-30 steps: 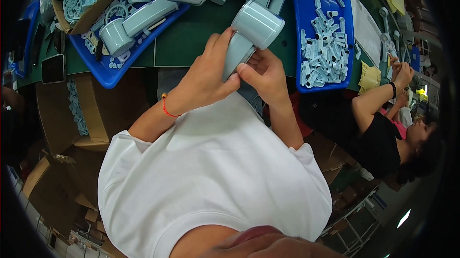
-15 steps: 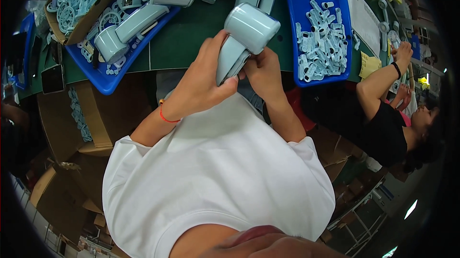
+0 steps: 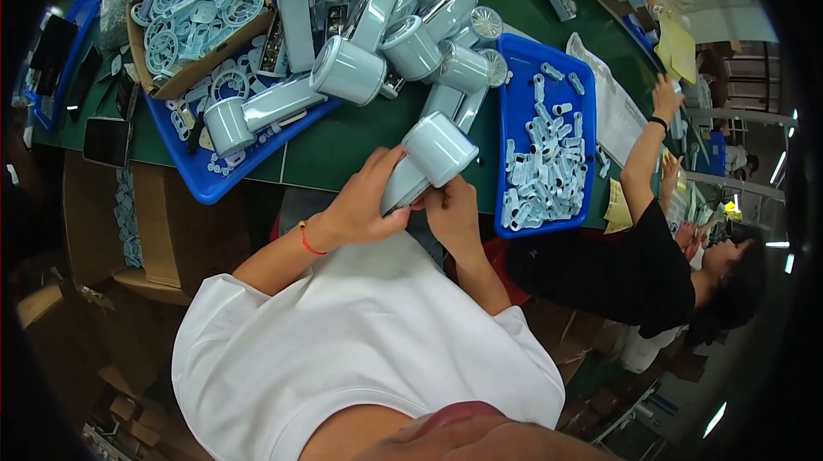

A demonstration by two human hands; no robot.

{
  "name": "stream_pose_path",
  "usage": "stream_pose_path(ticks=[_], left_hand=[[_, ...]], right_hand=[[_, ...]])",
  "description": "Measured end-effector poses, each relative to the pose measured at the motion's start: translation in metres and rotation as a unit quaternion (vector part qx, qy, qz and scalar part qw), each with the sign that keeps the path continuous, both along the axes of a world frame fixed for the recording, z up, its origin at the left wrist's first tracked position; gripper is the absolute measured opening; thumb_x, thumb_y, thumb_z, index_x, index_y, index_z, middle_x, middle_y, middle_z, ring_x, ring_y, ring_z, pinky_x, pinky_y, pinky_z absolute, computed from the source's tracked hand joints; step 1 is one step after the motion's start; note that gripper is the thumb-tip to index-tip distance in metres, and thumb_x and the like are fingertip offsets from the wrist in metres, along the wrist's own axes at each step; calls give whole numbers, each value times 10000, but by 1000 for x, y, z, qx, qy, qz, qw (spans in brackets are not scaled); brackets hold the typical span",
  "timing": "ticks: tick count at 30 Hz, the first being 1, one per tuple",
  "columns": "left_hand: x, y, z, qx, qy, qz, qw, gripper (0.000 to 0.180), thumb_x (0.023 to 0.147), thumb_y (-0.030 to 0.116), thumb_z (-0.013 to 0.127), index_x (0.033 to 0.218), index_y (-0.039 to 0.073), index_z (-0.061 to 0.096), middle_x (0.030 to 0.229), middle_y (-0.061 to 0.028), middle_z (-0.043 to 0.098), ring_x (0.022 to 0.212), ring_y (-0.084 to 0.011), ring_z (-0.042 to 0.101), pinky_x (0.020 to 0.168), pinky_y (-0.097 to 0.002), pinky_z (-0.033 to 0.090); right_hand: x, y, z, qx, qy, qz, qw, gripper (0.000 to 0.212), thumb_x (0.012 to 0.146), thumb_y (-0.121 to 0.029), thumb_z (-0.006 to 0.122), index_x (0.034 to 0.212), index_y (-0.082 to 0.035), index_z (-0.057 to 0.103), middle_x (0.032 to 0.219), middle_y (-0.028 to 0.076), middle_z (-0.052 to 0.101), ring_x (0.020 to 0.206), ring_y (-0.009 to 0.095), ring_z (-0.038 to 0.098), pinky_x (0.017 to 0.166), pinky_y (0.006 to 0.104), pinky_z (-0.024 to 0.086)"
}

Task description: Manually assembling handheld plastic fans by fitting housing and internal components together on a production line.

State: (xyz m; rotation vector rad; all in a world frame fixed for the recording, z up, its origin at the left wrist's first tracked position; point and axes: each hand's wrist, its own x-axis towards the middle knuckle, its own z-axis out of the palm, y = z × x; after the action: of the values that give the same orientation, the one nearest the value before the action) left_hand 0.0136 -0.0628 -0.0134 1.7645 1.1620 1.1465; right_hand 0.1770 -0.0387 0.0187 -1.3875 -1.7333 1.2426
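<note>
A glossy light-blue handheld fan body (image 3: 440,150), with a barrel-shaped head and a flat handle, is held over the table's near edge. My left hand (image 3: 360,204) is wrapped round the handle, thumb on the near side. My right hand (image 3: 452,212) has its fingers bent in against the handle just below the head; what its fingertips grip there is hidden. Beyond my hands lies a heap of similar fan bodies (image 3: 347,71), some with spoked round grilles showing.
Right of my hands, a blue tray (image 3: 506,131) holds many small light-blue parts. At left, another blue tray (image 3: 203,191) carries fan pieces and a cardboard box (image 3: 141,62) of ring-shaped parts. A co-worker (image 3: 600,268) in black is at the right. An open carton (image 3: 163,230) stands below left.
My view has shifted, showing more of the table's far side. The fan body stays in my hands, its handle now more hidden. The co-worker's arm has reached farther forward.
</note>
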Motion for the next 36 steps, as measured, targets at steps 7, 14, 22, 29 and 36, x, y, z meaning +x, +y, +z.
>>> stream_pose_path(ticks=[7,14,22,29,36], left_hand=[[-35,10,-5,-36,60,-5,998,684,638,161,626,1219,-73,350,997,-231,458,853,-399,493,726,-415,439],[-35,18,6,-103,40,-10,994,733,664,253,651,1253,-70,356,1109,-264,456,988,-407,477,861,-416,408],[-32,12,-3,-102,44,22,994,674,651,280,659,1190,-51,427,970,-216,495,849,-370,525,745,-396,452],[-32,17,1,-89,42,34,995,659,644,269,659,1176,-46,430,966,-217,497,843,-366,525,734,-392,453],[-32,14,1,-104,36,27,994,664,646,257,655,1188,-46,420,982,-220,497,847,-367,524,742,-399,451]], right_hand=[[41,74,52,-42,-1,104,994,296,775,58,366,974,3,577,801,93,655,604,124,588,569,240,474],[105,330,11,285,-253,-63,923,338,755,-78,509,1081,-10,568,1052,163,597,1003,272,562,879,342,431],[119,444,-16,66,-534,-233,810,685,749,-247,566,1366,-136,290,1356,145,369,1240,334,347,1059,430,226],[140,456,4,153,-415,-289,849,491,652,-296,679,1033,0,588,1091,191,572,964,339,578,835,413,458],[10,418,52,200,-95,49,974,555,647,-292,754,1072,12,567,1077,138,579,914,238,567,807,323,444]])
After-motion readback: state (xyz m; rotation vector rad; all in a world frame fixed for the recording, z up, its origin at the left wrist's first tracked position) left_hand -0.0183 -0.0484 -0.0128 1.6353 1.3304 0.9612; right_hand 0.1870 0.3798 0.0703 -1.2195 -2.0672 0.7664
